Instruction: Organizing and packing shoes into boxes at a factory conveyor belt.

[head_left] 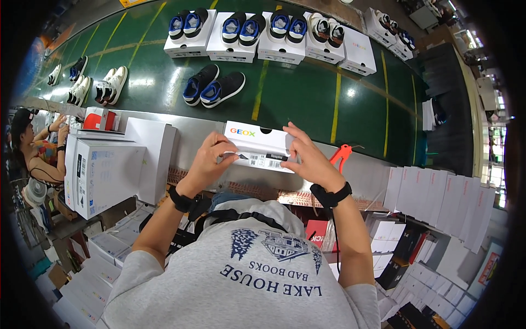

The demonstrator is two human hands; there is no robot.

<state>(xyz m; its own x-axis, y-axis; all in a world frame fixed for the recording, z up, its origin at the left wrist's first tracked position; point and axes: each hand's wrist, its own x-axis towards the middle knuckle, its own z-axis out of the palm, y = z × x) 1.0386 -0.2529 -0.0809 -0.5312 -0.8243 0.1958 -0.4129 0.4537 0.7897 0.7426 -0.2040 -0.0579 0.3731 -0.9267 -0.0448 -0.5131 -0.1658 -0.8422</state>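
A white shoebox (257, 143) with colored lettering and a dark half-round notch sits at the near edge of the workbench, in front of my body. Its narrow side with a printed barcode label faces me. My left hand (212, 156) is closed at the box's left end, thumb and fingers pinched by the label. Around the right end my right hand (309, 159) is gripped, thumb on the label side and fingers over the top. Just past my right hand lies a red-handled hand tool (342, 156). Beyond the box, a pair of black sneakers (213, 88) with blue lining rests on the green surface.
Several white shoeboxes (233, 53), most topped with sneakers, line the far side of the green conveyor (307, 101). White sneakers (111, 86) stand at left. Stacked boxes (109, 172) flank my left; a row of white boxes (438, 200) is at right. A co-worker (41, 148) works at far left.
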